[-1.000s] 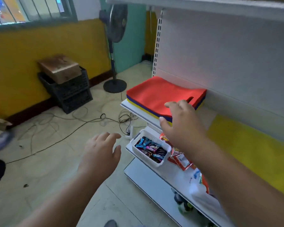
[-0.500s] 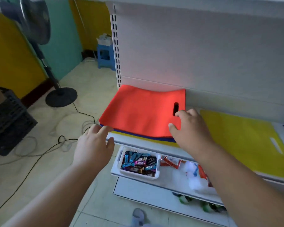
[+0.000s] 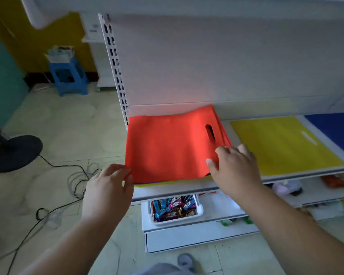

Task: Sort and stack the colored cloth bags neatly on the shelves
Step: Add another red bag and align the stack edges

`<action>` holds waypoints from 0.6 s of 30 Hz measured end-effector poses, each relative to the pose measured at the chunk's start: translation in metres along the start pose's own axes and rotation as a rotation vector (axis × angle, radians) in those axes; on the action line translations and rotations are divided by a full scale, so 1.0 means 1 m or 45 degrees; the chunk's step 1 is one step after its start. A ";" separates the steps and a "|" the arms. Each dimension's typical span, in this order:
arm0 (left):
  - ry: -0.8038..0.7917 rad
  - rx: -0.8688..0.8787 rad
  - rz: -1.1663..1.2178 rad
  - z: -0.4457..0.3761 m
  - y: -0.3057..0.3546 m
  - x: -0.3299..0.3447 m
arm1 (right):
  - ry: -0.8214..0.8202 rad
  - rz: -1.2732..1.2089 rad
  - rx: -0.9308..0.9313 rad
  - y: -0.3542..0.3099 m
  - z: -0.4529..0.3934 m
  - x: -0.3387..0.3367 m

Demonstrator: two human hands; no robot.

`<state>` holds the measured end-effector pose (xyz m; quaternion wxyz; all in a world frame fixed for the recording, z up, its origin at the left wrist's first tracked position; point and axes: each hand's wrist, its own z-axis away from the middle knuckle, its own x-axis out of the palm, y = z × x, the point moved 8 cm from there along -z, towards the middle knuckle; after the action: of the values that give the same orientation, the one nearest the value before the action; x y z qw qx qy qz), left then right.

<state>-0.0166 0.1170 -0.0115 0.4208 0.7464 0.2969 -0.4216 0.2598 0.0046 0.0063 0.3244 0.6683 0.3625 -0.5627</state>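
Two hands meet a red bag (image 3: 167,147) topping a stack on the white shelf (image 3: 187,192). Left hand (image 3: 107,187) touches its near-left corner, fingers loosely spread; fingertips hidden. Right hand (image 3: 234,167) rests on the near-right corner, fingers relaxed. Rightward lie a yellow bag (image 3: 282,143) and a cut-off blue bag (image 3: 334,128).

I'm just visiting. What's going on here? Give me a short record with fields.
Top bag: red cloth bag on a stack, blue and yellow edges showing beneath
Shelf: white shelf
Neighbours: yellow bag, then blue bag
Left hand: at the red bag's front left corner
Right hand: on its front right corner
Below: tray of sweets
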 end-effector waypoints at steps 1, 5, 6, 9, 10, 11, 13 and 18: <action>-0.018 -0.045 0.065 -0.004 -0.008 -0.003 | 0.004 -0.017 0.030 -0.004 0.004 0.001; -0.191 -0.270 0.257 -0.022 -0.032 0.000 | 0.019 -0.074 0.221 -0.002 0.019 0.002; -0.237 -0.250 0.248 -0.026 -0.031 0.002 | 0.019 -0.067 0.267 -0.002 0.022 0.000; -0.350 -0.184 0.219 -0.038 -0.021 0.007 | -0.021 -0.028 0.318 -0.011 0.029 -0.003; -0.372 -0.189 0.215 -0.040 -0.021 0.008 | -0.033 -0.034 0.312 -0.016 0.031 -0.003; -0.379 -0.207 0.210 -0.042 -0.022 0.008 | -0.051 -0.043 0.298 -0.021 0.034 -0.003; -0.362 -0.227 0.223 -0.044 -0.029 0.004 | -0.076 -0.080 0.284 -0.028 0.039 -0.002; -0.447 -0.249 0.312 -0.046 -0.042 0.005 | -0.049 -0.639 0.557 -0.008 0.041 0.000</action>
<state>-0.0304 0.1772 -0.0182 0.5844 0.6477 0.1657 -0.4598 0.2315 -0.0255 -0.0004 0.0313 0.6013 0.3801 -0.7021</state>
